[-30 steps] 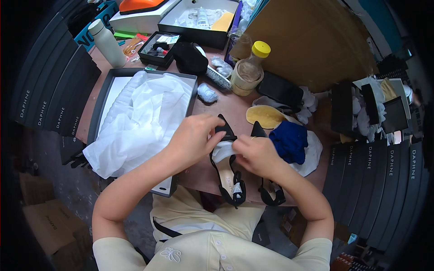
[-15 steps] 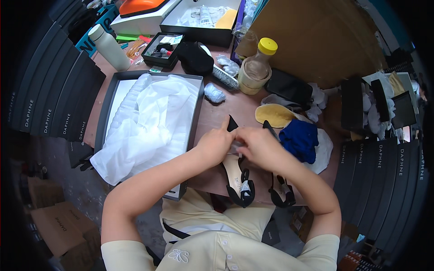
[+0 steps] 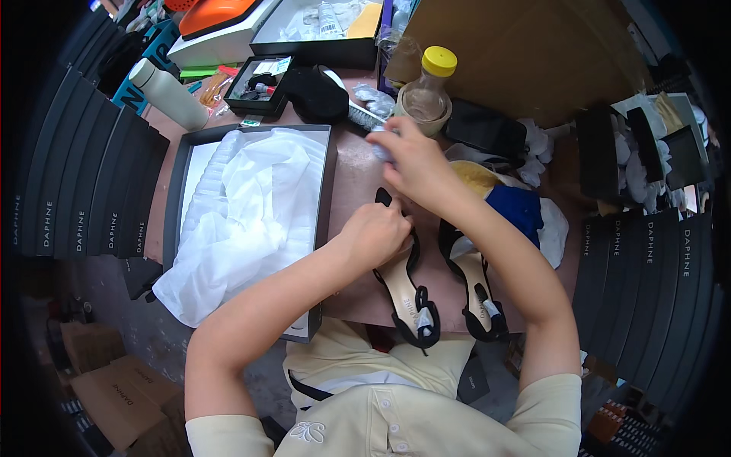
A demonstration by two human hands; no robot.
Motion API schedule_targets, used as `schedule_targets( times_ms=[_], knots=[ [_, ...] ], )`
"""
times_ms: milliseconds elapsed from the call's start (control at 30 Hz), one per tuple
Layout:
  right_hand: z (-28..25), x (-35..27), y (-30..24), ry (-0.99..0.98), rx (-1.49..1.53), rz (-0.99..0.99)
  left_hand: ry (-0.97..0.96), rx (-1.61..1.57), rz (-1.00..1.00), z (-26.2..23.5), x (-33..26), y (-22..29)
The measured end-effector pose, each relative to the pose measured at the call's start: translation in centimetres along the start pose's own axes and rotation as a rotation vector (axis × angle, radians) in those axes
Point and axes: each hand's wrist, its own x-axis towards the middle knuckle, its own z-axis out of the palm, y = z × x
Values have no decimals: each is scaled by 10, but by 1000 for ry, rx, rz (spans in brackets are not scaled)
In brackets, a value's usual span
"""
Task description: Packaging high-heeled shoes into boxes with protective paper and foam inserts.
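My left hand (image 3: 378, 232) is closed round the front part of a black pointed shoe (image 3: 415, 286) with a beige insole and an ankle strap. White stuffing shows at its heel end, towards me. The matching black shoe (image 3: 478, 293) lies to its right on the pink tabletop. Farther forward, my right hand (image 3: 417, 164) is raised, its fingers curled round a small pale wad (image 3: 383, 147), slightly blurred. A scrubbing brush (image 3: 365, 116) and a jar with a yellow lid (image 3: 428, 95) are just beyond that hand.
On the left sits an open shoebox (image 3: 329, 175) filled with white tissue paper (image 3: 259, 206). A white bottle (image 3: 167, 95) stands behind it. A blue cloth (image 3: 514, 217) and yellow pad (image 3: 474, 179) lie on the right. Stacked dark boxes (image 3: 632, 274) flank both sides.
My right hand has left the shoe, reached forward and picked the pale wad off the table. My left hand stays at the shoe's front. The view has shifted slightly.
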Motion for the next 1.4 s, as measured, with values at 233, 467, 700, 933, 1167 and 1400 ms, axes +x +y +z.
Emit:
schedule_targets(
  times_ms=[233, 467, 700, 933, 1167, 1400],
  knots=[
    [-26, -112, -66, -376, 109, 168, -91, -414, -9, -13, -3, -21],
    [0, -105, -38, -290, -16, 53, -134, -383, -37, -22, -28, -14],
    [-3, -89, -15, -318, -9, 87, -7, -357, -191, -13, -33, 15],
    [-6, -94, -14, -174, -138, -280, 4, -487, -216, -13, -34, 8],
    [13, -106, -6, -21, -101, -157, 53, -396, -223, -5, -31, 11],
    [13, -99, -3, -167, 24, 80, 97, -369, -210, -4, -19, 13]
  ],
)
